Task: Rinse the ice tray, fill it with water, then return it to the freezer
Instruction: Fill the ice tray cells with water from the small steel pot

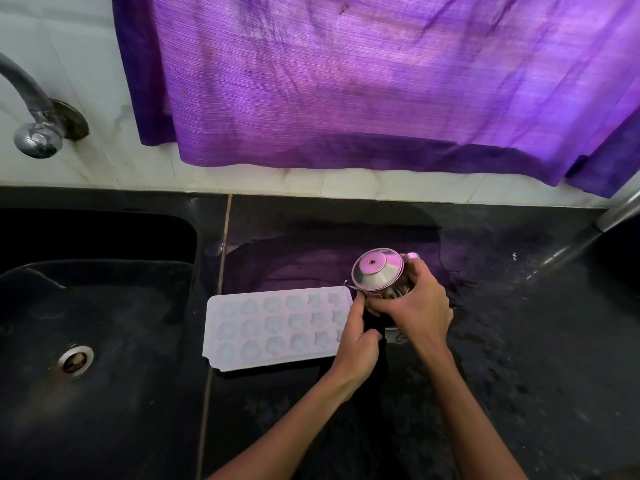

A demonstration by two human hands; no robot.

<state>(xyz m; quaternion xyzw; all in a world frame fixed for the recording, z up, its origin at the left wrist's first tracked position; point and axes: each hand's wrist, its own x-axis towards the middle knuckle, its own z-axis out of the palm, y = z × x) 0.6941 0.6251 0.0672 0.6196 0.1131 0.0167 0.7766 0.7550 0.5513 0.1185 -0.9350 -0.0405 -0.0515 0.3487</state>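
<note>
The white ice tray (277, 327) lies flat on the dark surface (519, 341), right of the sink (97, 306). At the tray's right end, the right hand (412, 306) grips a tilted steel vessel (377, 271). The left hand (356, 344) touches the tray's right edge.

ice tray (277, 327): 1 | steel jug (379, 275): 1 | hands: 2 | tap (31, 109): 1 | sink (97, 306): 1 | curtain (381, 81): 1

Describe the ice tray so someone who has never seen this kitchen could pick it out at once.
Find the black sink on the left; on the dark counter just right of it lies the ice tray. It is flat, pale and rectangular, with rows of moulded pockets, unlike the shiny steel vessel at its right end.
</note>
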